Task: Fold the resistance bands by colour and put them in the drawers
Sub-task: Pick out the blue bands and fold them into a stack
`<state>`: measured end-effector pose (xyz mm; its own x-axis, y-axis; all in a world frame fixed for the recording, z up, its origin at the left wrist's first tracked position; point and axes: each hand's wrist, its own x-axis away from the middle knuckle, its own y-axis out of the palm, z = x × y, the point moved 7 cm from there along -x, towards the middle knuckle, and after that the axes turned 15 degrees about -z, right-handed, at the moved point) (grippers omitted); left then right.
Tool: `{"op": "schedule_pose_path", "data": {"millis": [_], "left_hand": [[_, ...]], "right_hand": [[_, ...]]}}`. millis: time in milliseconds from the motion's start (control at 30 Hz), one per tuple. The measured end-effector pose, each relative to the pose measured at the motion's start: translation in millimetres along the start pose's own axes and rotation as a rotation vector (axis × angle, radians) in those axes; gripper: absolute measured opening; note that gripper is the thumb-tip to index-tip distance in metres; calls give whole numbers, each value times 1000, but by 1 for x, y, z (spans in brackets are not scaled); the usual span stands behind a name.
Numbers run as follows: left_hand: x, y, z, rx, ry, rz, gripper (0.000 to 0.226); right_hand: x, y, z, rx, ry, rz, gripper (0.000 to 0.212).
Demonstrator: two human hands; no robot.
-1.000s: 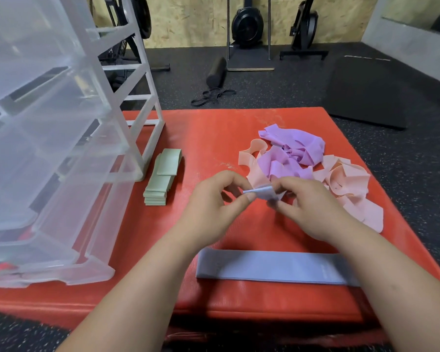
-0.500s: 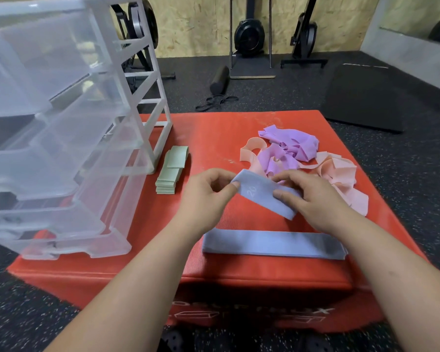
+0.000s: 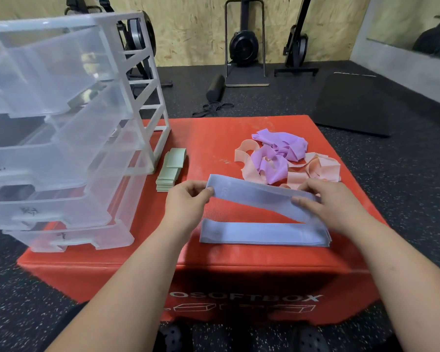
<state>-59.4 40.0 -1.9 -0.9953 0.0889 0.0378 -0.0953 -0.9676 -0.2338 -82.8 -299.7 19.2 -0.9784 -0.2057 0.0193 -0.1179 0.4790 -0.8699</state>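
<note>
Mid-frame, the left hand (image 3: 186, 201) pinches one end of a blue band (image 3: 252, 196) and the right hand (image 3: 325, 207) grips the other, fingers (image 3: 302, 200) closed on it. The band hangs just above a blue stack (image 3: 262, 233) on the red box (image 3: 214, 138). The drawers (image 3: 61, 148) stand at left with a green stack (image 3: 170, 171) beside them, and a purple-and-pink heap (image 3: 277, 161) lies behind.

White capitals on the front face of the red box (image 3: 239, 283), low in the frame: "OSOFTBOX". The start of the word is covered, so that's all that reads. Just under it are white line drawings (image 3: 196, 307) of boxes, no words. On the blue band (image 3: 254, 196), centre frame, there's a faint pale print near its left end, too small to read. Dark handwritten marks sit on the clear drawers (image 3: 36, 212) at left, illegible.
</note>
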Motion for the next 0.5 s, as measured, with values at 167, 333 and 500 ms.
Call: {"op": "schedule_pose_path", "data": {"millis": [167,333,500], "left_hand": [[3,4,0,-70,24,-40,15],[7,3,-1,-57,-25,-41,15],[15,-1,-5,-44,-71,-20,14]], "right_hand": [[13,-15,-2,-36,44,56,16],[31,-4,2,-629,65,-126,27],[51,12,10,-815,93,-385,51]]}}
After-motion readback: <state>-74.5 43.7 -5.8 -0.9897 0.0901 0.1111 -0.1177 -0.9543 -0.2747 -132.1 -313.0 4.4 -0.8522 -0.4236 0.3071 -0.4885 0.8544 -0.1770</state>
